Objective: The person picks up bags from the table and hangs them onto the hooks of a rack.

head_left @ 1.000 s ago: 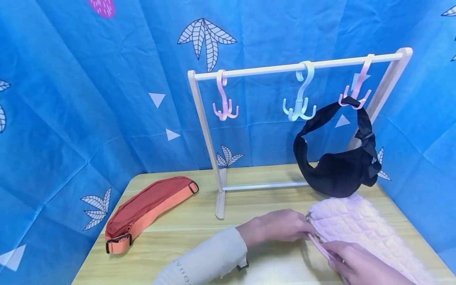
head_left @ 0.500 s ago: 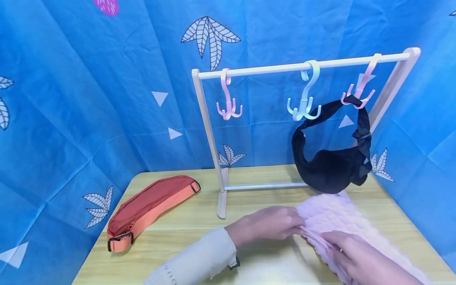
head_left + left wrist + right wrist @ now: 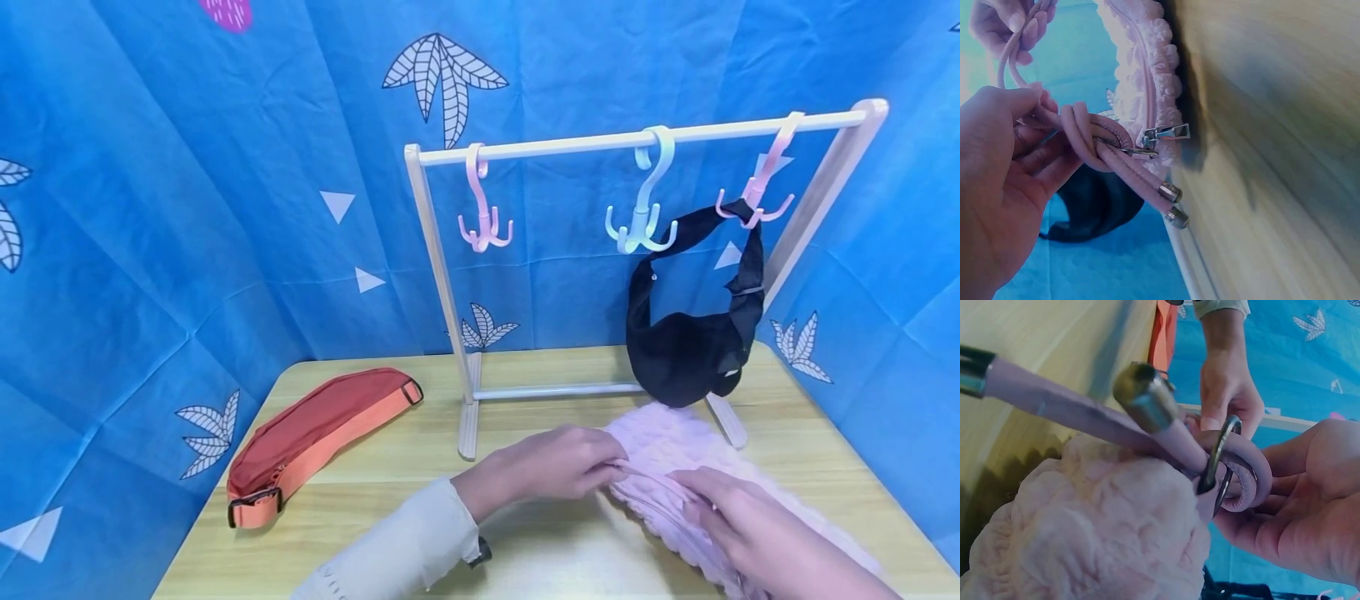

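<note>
A fluffy pink quilted handbag (image 3: 667, 437) lies at the front right of the table. My left hand (image 3: 555, 462) pinches its thin cord strap (image 3: 1047, 115) at the far end, beside the knot and metal ring. My right hand (image 3: 738, 521) grips the strap nearer me. In the left wrist view, a zipper pull (image 3: 1169, 132) and two metal-capped cord ends (image 3: 1172, 206) show below the knot. The right wrist view shows the other knotted strap end passing through a metal ring (image 3: 1216, 456), close to my right fingers.
A wooden rack (image 3: 555, 149) carries two pink hooks (image 3: 482, 208) and a blue hook (image 3: 645, 200). A black bag (image 3: 693, 350) hangs from the right pink hook, just behind the handbag. A red waist bag (image 3: 318, 433) lies at the table's left.
Both hands have moved left with the pink handbag, and its strap now stretches between them. The black bag and its hook have turned, uncovering the rack's right foot.
</note>
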